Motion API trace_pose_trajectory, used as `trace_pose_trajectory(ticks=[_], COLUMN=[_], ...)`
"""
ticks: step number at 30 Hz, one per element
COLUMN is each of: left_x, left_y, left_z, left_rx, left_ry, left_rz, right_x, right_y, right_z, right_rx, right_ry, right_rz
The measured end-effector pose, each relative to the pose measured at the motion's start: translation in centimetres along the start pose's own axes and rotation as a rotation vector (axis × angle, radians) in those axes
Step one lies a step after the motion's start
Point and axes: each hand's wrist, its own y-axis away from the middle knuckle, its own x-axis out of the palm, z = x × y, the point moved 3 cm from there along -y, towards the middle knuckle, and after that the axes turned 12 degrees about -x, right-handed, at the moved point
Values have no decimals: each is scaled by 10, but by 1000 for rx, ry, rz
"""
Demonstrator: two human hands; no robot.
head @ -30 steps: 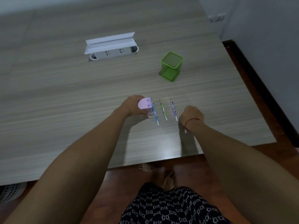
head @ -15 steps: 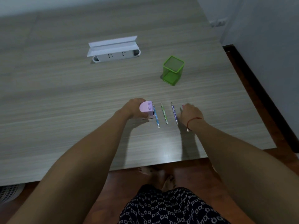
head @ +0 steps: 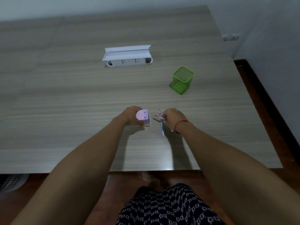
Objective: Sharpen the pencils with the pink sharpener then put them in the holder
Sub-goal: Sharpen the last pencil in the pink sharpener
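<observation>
My left hand [head: 129,116] grips the pink sharpener [head: 143,117], which stands on the wooden table [head: 65,103]. Just to its right, my right hand [head: 172,118] pinches a pinkish pencil [head: 158,116] whose end points left toward the sharpener. A blue pencil [head: 162,127] lies on the table beside and partly under that hand. The tip of another pencil [head: 172,131] pokes out below my right wrist; the rest of it is hidden. The green mesh holder [head: 182,81] stands upright farther back on the right, with nothing visible inside.
A white power strip [head: 129,61] with an open lid sits at the table's back centre. The table's right edge runs close to the holder, with wall and dark floor beyond. A white basket [head: 11,182] shows under the table at lower left.
My right hand moved left over the row of pencils and picked one up. The left hand stayed on the sharpener. The camera tilted a little.
</observation>
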Motion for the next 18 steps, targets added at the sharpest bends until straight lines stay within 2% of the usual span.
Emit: trace_pose_trajectory(ticks=[12, 18], left_x=[6, 19], left_y=[-8, -9], left_z=[4, 6], left_rx=[3, -18], left_ry=[-5, 25], left_rz=[30, -47], right_x=[5, 6], right_y=[-12, -12], right_z=[3, 5], right_rx=[-52, -59], right_ry=[4, -25], right_rz=[-23, -45])
